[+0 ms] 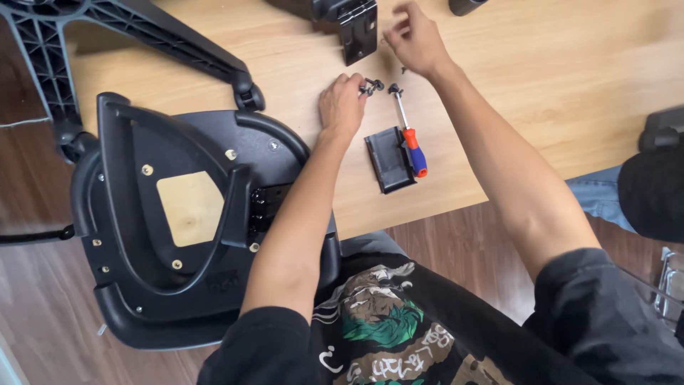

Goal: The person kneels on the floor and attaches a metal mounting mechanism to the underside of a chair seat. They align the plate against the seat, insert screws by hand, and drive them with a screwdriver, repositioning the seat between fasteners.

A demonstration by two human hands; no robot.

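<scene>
My left hand (342, 105) rests on the wooden table (556, 78), its fingertips pinched on small dark screws (370, 87). My right hand (415, 39) hovers farther back near a black metal bracket (358, 28), fingers loosely curled; whether it holds a small part I cannot tell. A screwdriver with a red and blue handle (411, 146) lies between my arms, its handle over a flat black plate (389, 159).
An upturned black chair seat (178, 214) with gold screws and a wooden patch leans over the table's near edge at left. A black star-shaped chair base (157, 36) lies at the back left. Another person's knee (652, 192) shows at right.
</scene>
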